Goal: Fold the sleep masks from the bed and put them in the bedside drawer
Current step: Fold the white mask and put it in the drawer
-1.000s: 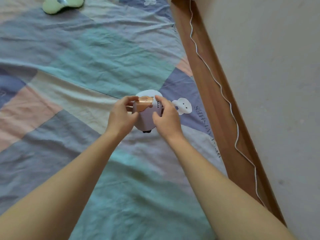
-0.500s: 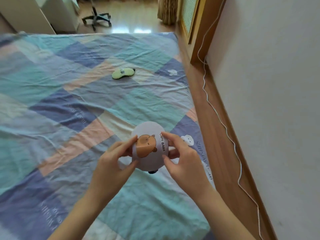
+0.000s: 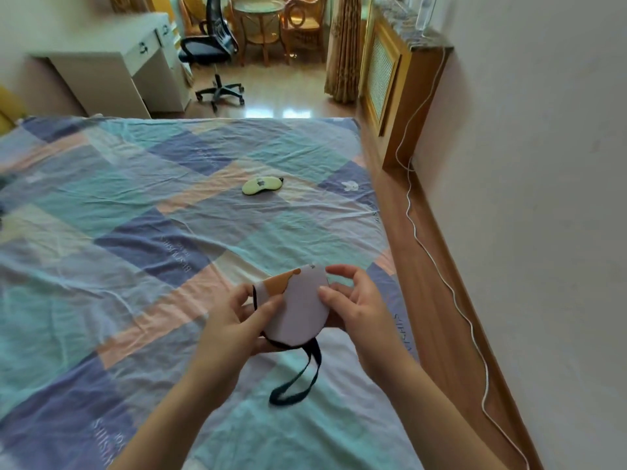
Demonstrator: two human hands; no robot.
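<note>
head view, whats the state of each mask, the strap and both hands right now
lilac sleep mask: folded in half, held above the bed
black strap: hanging loose below it
green sleep mask: unfolded, lying flat on the bedspread
left hand: gripping the lilac mask
right hand: pinching its right edge

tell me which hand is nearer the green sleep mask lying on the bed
Right. The right hand sits below the green sleep mask; the left hand is lower and further left.
</note>
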